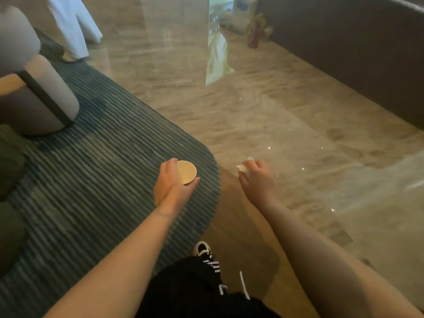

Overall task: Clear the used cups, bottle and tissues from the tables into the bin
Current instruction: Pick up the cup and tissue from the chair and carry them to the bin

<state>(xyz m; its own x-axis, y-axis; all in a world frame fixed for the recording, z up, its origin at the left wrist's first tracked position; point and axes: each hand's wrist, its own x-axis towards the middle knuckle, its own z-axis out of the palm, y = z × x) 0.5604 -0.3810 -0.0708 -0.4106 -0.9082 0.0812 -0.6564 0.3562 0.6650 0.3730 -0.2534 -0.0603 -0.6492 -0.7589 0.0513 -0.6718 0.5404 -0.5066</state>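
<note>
Two hands loaded, walking with no bin in sight.

Left hand (171, 187) curls round a paper cup (187, 172), open mouth up, over the corner of the striped rug (91, 180); right hand (257, 180) pinches a crumpled tissue (244, 167) above the glossy floor (298, 134). A shoe (203, 247) shows below, mid-step by the look of it. To carry well, I judge: keep the cup level in case dregs remain, keep the tissue pinched tight so no scrap drops, and find the bin before loosening either hold.
</note>
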